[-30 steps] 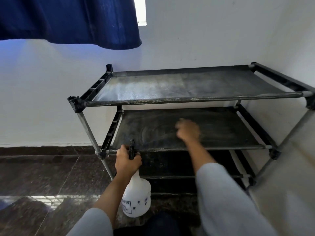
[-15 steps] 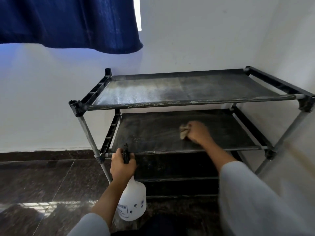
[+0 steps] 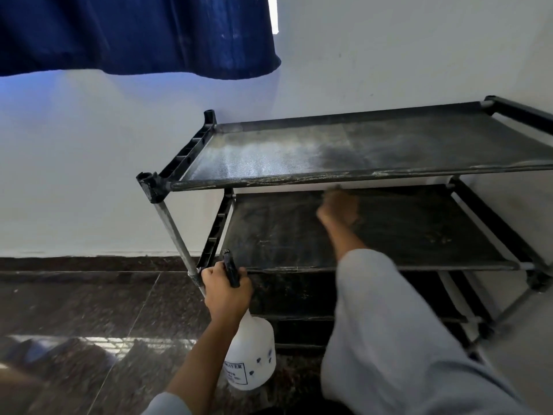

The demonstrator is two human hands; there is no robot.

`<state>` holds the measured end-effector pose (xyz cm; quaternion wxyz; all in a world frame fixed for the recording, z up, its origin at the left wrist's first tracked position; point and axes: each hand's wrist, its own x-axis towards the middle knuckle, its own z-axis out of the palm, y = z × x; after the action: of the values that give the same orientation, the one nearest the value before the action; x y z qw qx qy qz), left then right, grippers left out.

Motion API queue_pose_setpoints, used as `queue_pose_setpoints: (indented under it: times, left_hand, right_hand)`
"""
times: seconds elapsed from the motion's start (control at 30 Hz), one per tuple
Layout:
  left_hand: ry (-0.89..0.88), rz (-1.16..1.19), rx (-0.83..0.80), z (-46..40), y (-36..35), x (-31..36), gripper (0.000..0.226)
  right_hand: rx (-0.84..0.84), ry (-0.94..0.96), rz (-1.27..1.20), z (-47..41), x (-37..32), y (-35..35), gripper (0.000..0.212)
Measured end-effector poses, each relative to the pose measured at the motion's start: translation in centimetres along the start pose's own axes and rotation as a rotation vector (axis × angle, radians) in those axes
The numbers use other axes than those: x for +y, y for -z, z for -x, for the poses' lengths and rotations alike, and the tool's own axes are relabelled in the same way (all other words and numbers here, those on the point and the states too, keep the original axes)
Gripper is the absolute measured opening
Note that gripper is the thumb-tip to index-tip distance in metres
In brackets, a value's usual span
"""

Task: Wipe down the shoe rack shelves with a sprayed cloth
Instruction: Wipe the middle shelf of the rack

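A black shoe rack (image 3: 329, 179) with fabric shelves stands against the white wall. Its top shelf (image 3: 389, 142) is dusty grey at the left. My right hand (image 3: 339, 209), blurred by motion, is on the middle shelf (image 3: 419, 229) near its back; the cloth under it is almost hidden, only a pale edge shows at the fingers. My left hand (image 3: 226, 290) grips the black trigger head of a white spray bottle (image 3: 251, 357), held upright in front of the rack's lower left corner.
A dark blue curtain (image 3: 134, 31) hangs over the wall at the upper left. The floor (image 3: 74, 319) is dark polished stone. A white wall closes in on the rack's right side. Lower shelves sit in shadow beneath.
My right hand has swept from the shelf's front middle toward the back of the middle shelf. My left hand and the bottle stay where they were. The view has shifted left.
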<state>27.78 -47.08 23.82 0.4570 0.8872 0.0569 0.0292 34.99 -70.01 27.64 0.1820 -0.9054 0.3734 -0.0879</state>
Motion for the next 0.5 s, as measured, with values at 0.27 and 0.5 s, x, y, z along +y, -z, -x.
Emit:
queue_pose_setpoints:
  times: [0.27, 0.5]
  left_hand:
    - [-0.002, 0.003, 0.024, 0.1, -0.1, -0.1, 0.013]
    - [-0.015, -0.015, -0.017, 0.8, 0.2, 0.6, 0.031]
  right_hand:
    - [-0.453, 0.499, -0.129, 9.3, -10.0, -4.6, 0.023]
    - [-0.645, 0.628, 0.027, 10.2, -4.5, -1.4, 0.019]
